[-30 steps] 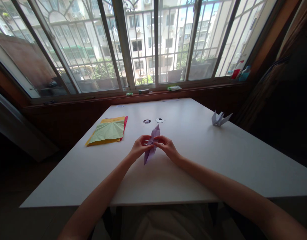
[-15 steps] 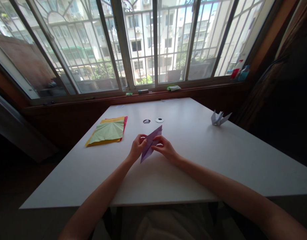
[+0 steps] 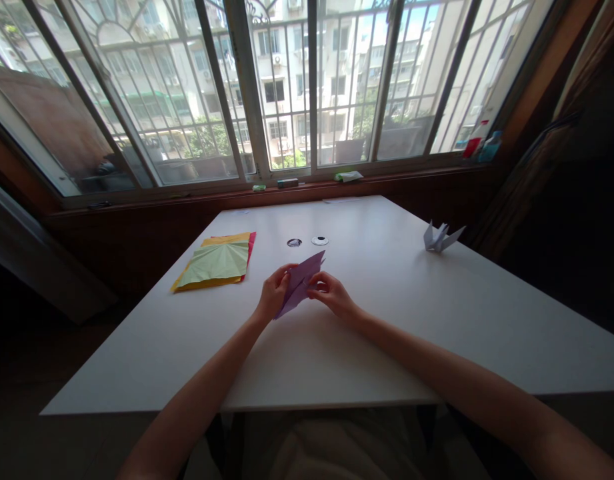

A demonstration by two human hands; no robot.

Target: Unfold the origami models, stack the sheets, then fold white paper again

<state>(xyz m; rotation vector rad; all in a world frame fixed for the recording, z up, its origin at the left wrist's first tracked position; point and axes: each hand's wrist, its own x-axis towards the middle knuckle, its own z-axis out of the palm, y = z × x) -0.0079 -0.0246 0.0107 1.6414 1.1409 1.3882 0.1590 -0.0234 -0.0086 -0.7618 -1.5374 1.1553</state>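
Window (image 3: 307, 87): barred, spans the far wall above a wooden sill (image 3: 297, 190); small items lie on the sill.

Table (image 3: 437, 320): white, rectangular, set against the sill. Two round holes (image 3: 307, 241) sit near its middle, just beyond the hands.

Paper stack (image 3: 214, 263): yellow, green and red sheets, flat on the table's left part, well apart from the hands.

Left hand (image 3: 273, 293): fingers pinch the left edge of the purple paper (image 3: 299, 283).

Right hand (image 3: 331, 293): fingers pinch the right edge of the same piece.

Purple paper: folded to a long pointed shape, held between both hands at the table's centre, tilted with the upper tip to the right. Contact with the table cannot be determined.

Crane (image 3: 441, 238): pale folded figure, on the table's right, well apart.
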